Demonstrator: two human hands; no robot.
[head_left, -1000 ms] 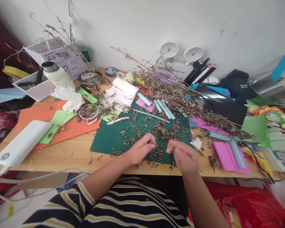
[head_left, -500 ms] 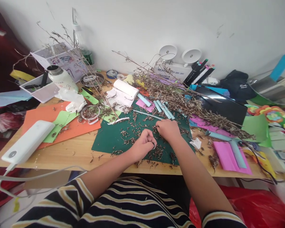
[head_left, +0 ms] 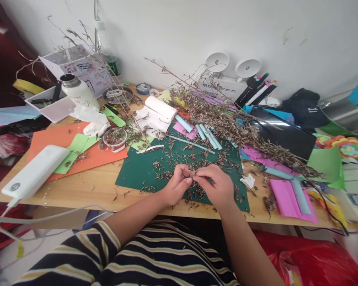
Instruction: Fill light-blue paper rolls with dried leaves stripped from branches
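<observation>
My left hand [head_left: 179, 186] is closed in a pinch over the near part of the green cutting mat [head_left: 131, 171]. Its thumb and fingers meet the fingertips of my right hand [head_left: 217, 186], which is pinched too. A small brown dried leaf piece [head_left: 193, 179] seems to be between the fingertips, mostly covered by them. Crumbled dried leaves [head_left: 199, 193] lie under and around both hands. Beyond the hands, a thin pale strip [head_left: 192, 144] crosses the mat, close to several light blue paper rolls [head_left: 211, 139].
A heap of dried branches [head_left: 226, 115] stretches along the back right. At left are a white power bank [head_left: 34, 171] with a cable, orange paper [head_left: 52, 139], a round clear dish [head_left: 115, 137] of leaf bits and an open bottle [head_left: 80, 92]. Pink paper [head_left: 282, 198] lies at right.
My right hand has come back from near the pale strip to meet my left hand's fingertips. The left hand stays almost in place. The view has shifted slightly.
</observation>
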